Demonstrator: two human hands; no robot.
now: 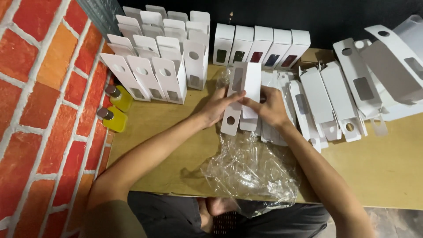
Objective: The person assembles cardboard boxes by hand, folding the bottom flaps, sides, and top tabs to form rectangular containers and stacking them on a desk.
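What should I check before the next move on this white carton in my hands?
1. Both hands on the carton: ok. Left hand and right hand grip the white carton.
2. Hang-tab end free: ok, it points toward the body, unobstructed.
3. Space for finished cartons: ok, bare wooden board beside the open upright cartons.
4. Flat blanks within reach: ok, flat carton stack lies by the right hand.
5. Plastic wrap clear of the work: not ok, it lies under the hands.
6. Yellow bottles reachable: ok, at the left edge.
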